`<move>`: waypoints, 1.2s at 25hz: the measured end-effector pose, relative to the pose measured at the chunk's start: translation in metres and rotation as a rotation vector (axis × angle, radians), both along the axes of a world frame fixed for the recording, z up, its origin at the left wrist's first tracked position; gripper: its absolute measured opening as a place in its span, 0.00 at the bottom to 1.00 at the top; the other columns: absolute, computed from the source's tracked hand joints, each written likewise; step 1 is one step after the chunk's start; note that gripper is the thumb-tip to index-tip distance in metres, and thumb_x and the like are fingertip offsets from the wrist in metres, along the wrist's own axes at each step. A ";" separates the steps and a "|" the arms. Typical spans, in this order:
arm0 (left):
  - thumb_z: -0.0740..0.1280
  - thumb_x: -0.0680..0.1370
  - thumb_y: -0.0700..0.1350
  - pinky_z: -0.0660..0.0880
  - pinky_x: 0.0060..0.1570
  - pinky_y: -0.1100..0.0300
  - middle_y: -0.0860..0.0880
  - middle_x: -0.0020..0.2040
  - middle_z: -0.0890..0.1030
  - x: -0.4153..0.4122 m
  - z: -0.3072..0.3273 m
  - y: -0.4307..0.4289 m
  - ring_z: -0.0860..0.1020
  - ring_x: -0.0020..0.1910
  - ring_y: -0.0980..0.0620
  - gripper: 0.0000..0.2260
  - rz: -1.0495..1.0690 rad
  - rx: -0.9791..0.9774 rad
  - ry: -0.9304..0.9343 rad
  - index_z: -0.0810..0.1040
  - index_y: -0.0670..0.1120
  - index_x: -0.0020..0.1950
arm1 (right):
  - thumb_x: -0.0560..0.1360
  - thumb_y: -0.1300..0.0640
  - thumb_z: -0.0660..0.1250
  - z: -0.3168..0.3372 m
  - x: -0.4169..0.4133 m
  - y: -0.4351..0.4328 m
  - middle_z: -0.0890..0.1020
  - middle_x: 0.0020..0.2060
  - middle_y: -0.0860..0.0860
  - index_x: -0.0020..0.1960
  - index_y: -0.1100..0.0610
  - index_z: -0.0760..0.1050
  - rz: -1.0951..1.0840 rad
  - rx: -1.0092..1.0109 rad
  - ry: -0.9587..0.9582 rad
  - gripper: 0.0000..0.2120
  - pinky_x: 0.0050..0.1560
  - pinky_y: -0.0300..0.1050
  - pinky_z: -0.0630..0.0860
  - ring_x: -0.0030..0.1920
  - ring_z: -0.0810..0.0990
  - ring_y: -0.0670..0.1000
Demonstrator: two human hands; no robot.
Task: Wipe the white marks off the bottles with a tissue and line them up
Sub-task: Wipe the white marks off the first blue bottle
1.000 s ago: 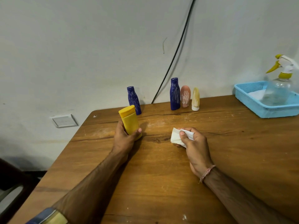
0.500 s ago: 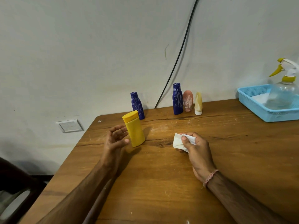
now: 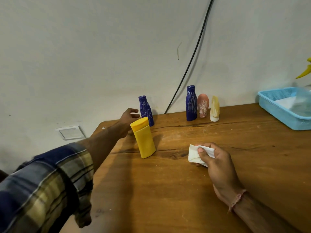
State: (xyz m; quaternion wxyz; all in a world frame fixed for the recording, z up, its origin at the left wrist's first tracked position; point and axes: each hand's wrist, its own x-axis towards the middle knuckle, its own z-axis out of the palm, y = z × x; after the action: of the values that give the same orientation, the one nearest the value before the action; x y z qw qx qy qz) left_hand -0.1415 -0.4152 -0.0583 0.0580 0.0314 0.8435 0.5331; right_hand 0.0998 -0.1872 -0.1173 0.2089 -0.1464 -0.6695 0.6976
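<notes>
5 bottles [image 3: 145, 137] | 1 tissue [image 3: 193, 154] | left hand [image 3: 129, 116] relaxed, holding nothing | right hand [image 3: 219, 167] pinches tissue

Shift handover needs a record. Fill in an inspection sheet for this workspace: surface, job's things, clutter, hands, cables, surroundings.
Surface: wooden table, cracked across, faint white dust patches.
Job's things: yellow bottle upright, no marks on its visible side; lone blue bottle, second blue bottle, pink bottle and cream bottle upright by the wall, white scribbles plain on the blue and pink ones; tissue crumpled.
Clutter: blue basket at the table's edge, spray bottle in it.
Hands: left hand open, stretched toward the lone blue bottle, contact unclear; right hand grips the tissue.
Cables: black cable runs down the wall behind the table.
Surroundings: white wall plate; plaid sleeve.
</notes>
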 end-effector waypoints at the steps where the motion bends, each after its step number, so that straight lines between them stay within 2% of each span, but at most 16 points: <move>1: 0.77 0.75 0.39 0.81 0.51 0.52 0.41 0.66 0.79 -0.005 -0.002 0.003 0.80 0.58 0.45 0.29 -0.027 -0.004 0.002 0.69 0.43 0.72 | 0.81 0.61 0.66 -0.001 -0.001 0.000 0.84 0.49 0.49 0.50 0.49 0.81 -0.006 0.013 0.004 0.08 0.47 0.49 0.82 0.51 0.83 0.51; 4: 0.76 0.75 0.38 0.80 0.43 0.60 0.41 0.61 0.79 -0.019 -0.013 0.009 0.80 0.52 0.48 0.27 -0.083 -0.034 0.052 0.70 0.40 0.71 | 0.81 0.61 0.67 -0.003 0.000 -0.001 0.85 0.47 0.48 0.49 0.49 0.82 -0.003 0.055 0.008 0.08 0.44 0.45 0.80 0.49 0.83 0.50; 6: 0.76 0.76 0.38 0.79 0.39 0.64 0.40 0.61 0.80 -0.027 -0.020 0.011 0.81 0.51 0.49 0.24 -0.124 -0.049 0.087 0.72 0.39 0.70 | 0.81 0.61 0.67 -0.002 0.002 -0.001 0.84 0.47 0.47 0.49 0.49 0.81 0.003 0.066 0.011 0.09 0.43 0.43 0.79 0.49 0.82 0.49; 10: 0.79 0.72 0.39 0.82 0.51 0.51 0.40 0.58 0.83 -0.031 -0.018 0.007 0.82 0.57 0.42 0.22 -0.077 -0.018 0.154 0.77 0.41 0.65 | 0.81 0.61 0.66 -0.001 0.001 0.000 0.84 0.47 0.47 0.49 0.49 0.81 0.017 0.080 0.009 0.09 0.40 0.38 0.77 0.48 0.82 0.48; 15: 0.79 0.71 0.37 0.80 0.52 0.51 0.42 0.56 0.83 -0.004 0.053 -0.014 0.82 0.54 0.44 0.23 -0.115 0.131 0.272 0.78 0.41 0.64 | 0.81 0.61 0.66 0.001 0.000 0.001 0.84 0.48 0.49 0.51 0.51 0.82 0.021 0.046 -0.014 0.08 0.42 0.41 0.78 0.48 0.82 0.49; 18: 0.78 0.72 0.38 0.81 0.52 0.52 0.42 0.55 0.84 0.044 0.108 -0.024 0.83 0.52 0.46 0.22 -0.180 0.158 0.372 0.77 0.40 0.65 | 0.81 0.61 0.66 0.005 0.002 0.000 0.84 0.49 0.50 0.50 0.50 0.81 0.033 -0.009 -0.026 0.09 0.43 0.44 0.80 0.48 0.83 0.51; 21: 0.77 0.74 0.40 0.80 0.48 0.55 0.40 0.55 0.84 0.108 0.141 -0.020 0.83 0.51 0.47 0.21 -0.283 0.158 0.423 0.77 0.38 0.64 | 0.82 0.61 0.66 0.009 0.006 -0.002 0.84 0.51 0.55 0.51 0.51 0.81 0.046 -0.052 -0.027 0.07 0.41 0.45 0.80 0.48 0.83 0.54; 24: 0.77 0.72 0.42 0.81 0.47 0.56 0.43 0.56 0.84 0.181 0.132 0.000 0.83 0.52 0.47 0.24 -0.392 0.324 0.304 0.76 0.39 0.66 | 0.82 0.59 0.65 0.011 0.012 0.003 0.84 0.51 0.60 0.55 0.53 0.80 0.061 -0.103 -0.017 0.06 0.38 0.49 0.80 0.43 0.84 0.56; 26: 0.75 0.70 0.41 0.82 0.49 0.54 0.43 0.58 0.84 0.225 0.099 0.022 0.84 0.53 0.46 0.25 -0.417 0.510 0.087 0.76 0.41 0.66 | 0.83 0.59 0.64 0.011 0.019 0.008 0.83 0.50 0.62 0.58 0.55 0.79 0.092 -0.152 0.006 0.07 0.35 0.48 0.80 0.39 0.82 0.55; 28: 0.74 0.69 0.38 0.84 0.49 0.52 0.41 0.59 0.84 0.256 0.058 0.047 0.85 0.52 0.45 0.24 -0.382 0.688 -0.153 0.77 0.41 0.65 | 0.83 0.59 0.65 0.008 0.024 0.015 0.83 0.52 0.63 0.57 0.55 0.79 0.094 -0.169 0.040 0.06 0.35 0.48 0.80 0.41 0.83 0.55; 30: 0.73 0.72 0.35 0.84 0.50 0.51 0.39 0.58 0.85 0.267 0.021 0.065 0.85 0.50 0.45 0.21 -0.303 0.776 -0.270 0.77 0.41 0.64 | 0.81 0.61 0.68 0.006 0.029 0.022 0.84 0.51 0.62 0.55 0.55 0.80 0.059 -0.167 0.081 0.05 0.37 0.46 0.81 0.43 0.84 0.55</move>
State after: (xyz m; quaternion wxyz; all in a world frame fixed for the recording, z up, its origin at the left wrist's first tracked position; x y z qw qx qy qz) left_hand 0.1255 -0.3500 -0.0374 0.2292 0.1044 0.5514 0.7953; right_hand 0.1284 -0.1651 -0.1108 0.2021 -0.1153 -0.6041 0.7622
